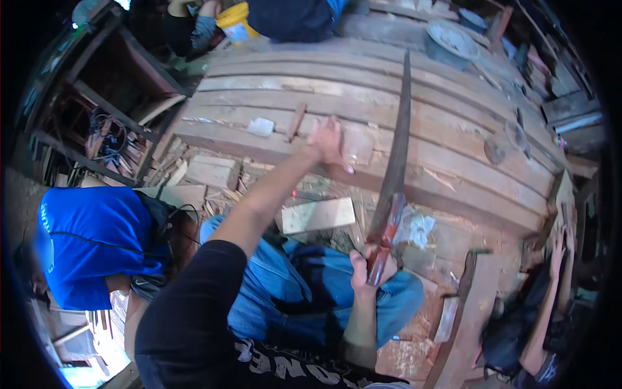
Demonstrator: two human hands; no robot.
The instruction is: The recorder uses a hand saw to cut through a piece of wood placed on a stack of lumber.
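My right hand (364,271) is wrapped round the reddish-brown wooden handle of a handsaw (396,149), just above my knee. Its long, dark blade tapers away from me and reaches over the wooden planks, tip toward the far side. My left arm stretches forward, and my left hand (326,142) lies with fingers and thumb apart on the near thick wooden beam (447,159). Just left of that hand, a short reddish wood strip (297,122) lies across the beam. A small white piece (261,126) lies farther left. Whether the blade touches the wood, I cannot tell.
A person in a blue shirt (97,240) sits at my left; another person's arms (551,292) show at right. Offcuts (317,215) litter the floor. A yellow bucket (236,23) and a grey basin (452,42) stand beyond the planks. An upright board (463,318) stands near my right knee.
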